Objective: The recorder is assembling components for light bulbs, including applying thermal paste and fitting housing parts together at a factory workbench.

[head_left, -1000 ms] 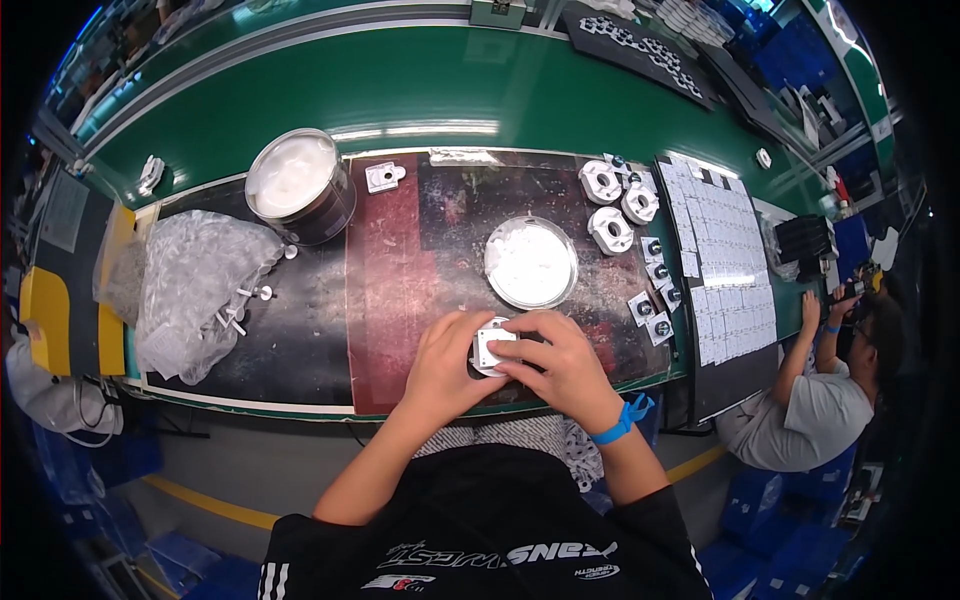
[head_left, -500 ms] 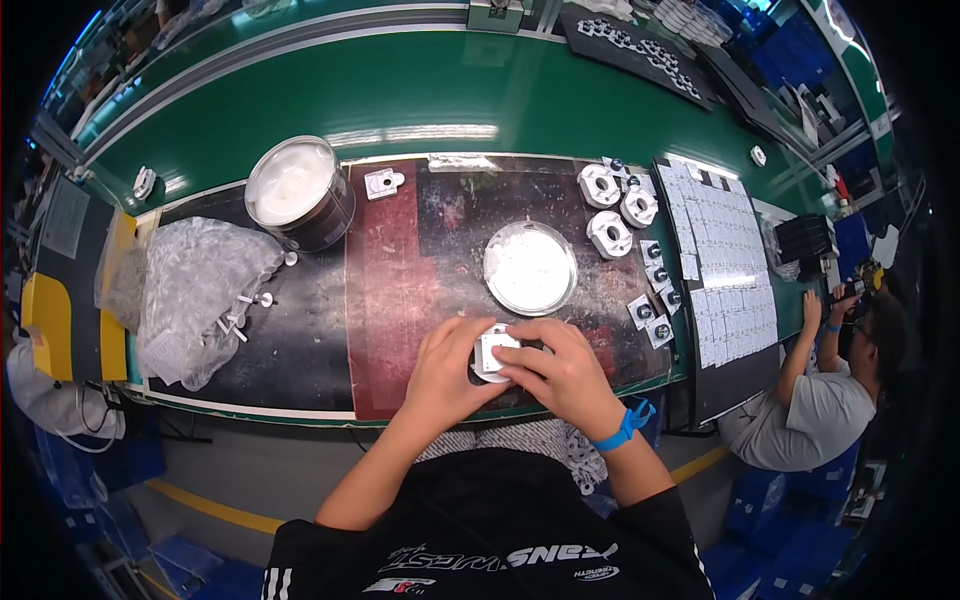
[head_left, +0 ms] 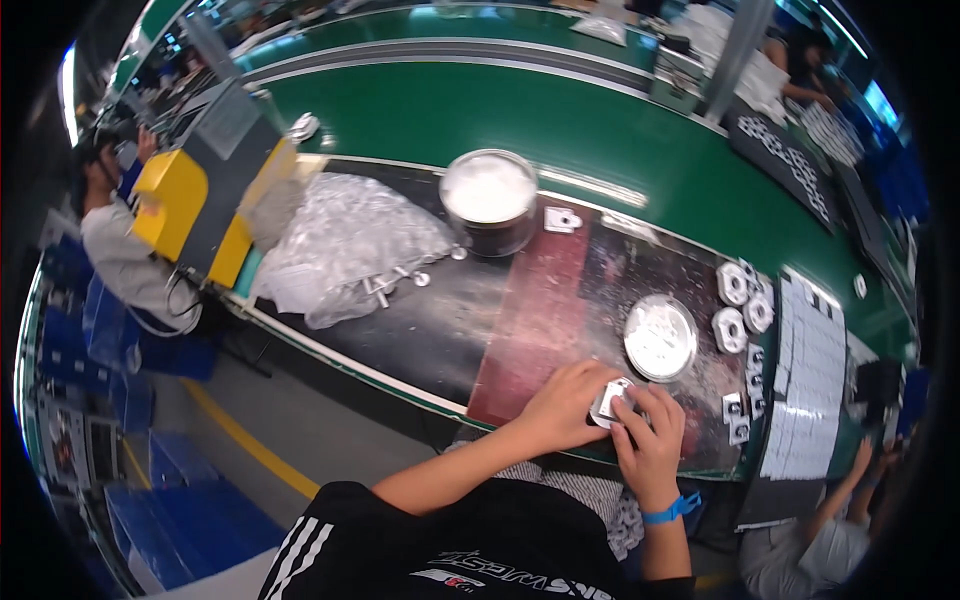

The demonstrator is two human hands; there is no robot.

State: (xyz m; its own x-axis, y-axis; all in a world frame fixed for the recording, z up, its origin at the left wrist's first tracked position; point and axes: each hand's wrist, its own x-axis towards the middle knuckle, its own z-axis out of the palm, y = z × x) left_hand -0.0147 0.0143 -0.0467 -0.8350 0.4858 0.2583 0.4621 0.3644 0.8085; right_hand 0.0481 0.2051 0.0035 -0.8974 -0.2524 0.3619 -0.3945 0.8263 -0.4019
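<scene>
A small white plastic part with a flat, squarish face is held between my two hands over the front edge of the work mat. My left hand grips it from the left, fingers curled around its side. On the other side, the fingers and thumb of my right hand press on its top and edge. What lies beneath the part is hidden. Just beyond my hands stands a round clear dish with white contents. Several white ring-shaped housings and small square pieces with dark centres sit to the right.
A clear tub of white material stands behind a plastic bag and loose white pins. A white flat piece lies beside the tub. Left is a yellow-grey machine; right, a board of white pieces. People sit at both sides.
The view has swung left, so the bench appears shifted right and tilted, and a person at the left shows more. Both hands still hold the white part, with the right fingers slightly rearranged.
</scene>
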